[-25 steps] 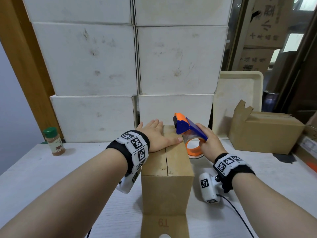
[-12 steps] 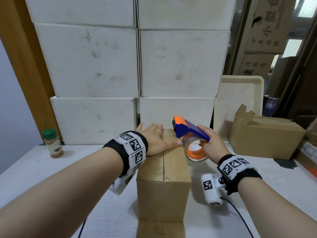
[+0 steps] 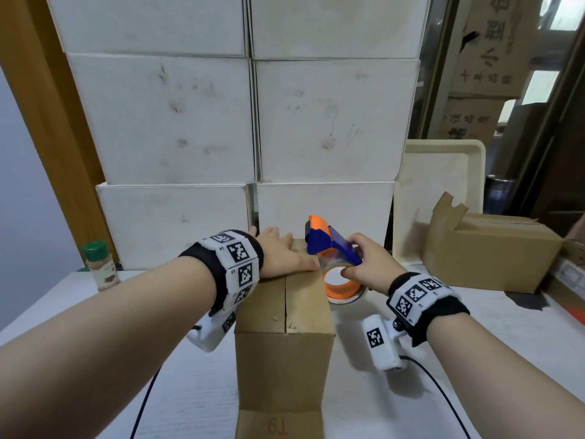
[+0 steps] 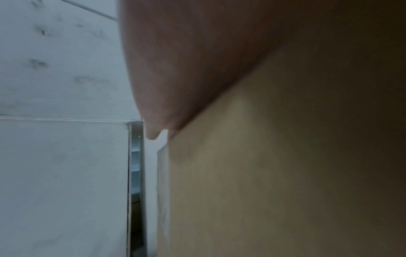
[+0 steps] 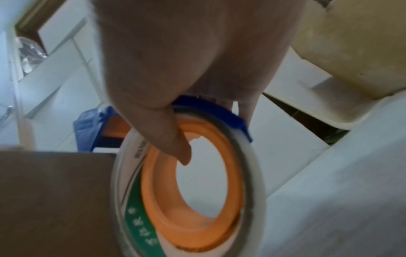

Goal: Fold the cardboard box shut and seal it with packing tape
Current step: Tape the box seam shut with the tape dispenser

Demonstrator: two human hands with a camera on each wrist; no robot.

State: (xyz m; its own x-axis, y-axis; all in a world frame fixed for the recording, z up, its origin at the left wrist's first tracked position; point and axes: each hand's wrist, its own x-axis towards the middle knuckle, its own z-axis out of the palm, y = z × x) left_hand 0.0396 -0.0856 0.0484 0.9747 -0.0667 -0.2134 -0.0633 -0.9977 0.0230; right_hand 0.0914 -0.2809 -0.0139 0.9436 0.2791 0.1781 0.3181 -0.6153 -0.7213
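Note:
A tall brown cardboard box [image 3: 285, 343] stands on the white table with its two top flaps folded shut and a seam down the middle. My left hand [image 3: 281, 258] lies flat on the far end of the top, fingers straight, pressing the flaps down; its palm [image 4: 197, 60] rests on the box [image 4: 285, 173]. My right hand [image 3: 367, 267] grips a blue and orange tape dispenser [image 3: 329, 251] with a clear tape roll [image 5: 186, 191], thumb hooked in the orange core, at the box's far right top corner [image 5: 54, 200].
White boxes [image 3: 247, 122] are stacked behind the table. A spice jar [image 3: 99, 264] with a green cap stands at the left. A cream tray [image 3: 440, 198] leans at the back right, beside another brown box [image 3: 487, 251]. Cables trail off both wrist cameras.
My right hand has shifted the tape dispenser slightly left, closer to the box's far right corner. The left hand stays flat on the flaps. The head view has drifted a little.

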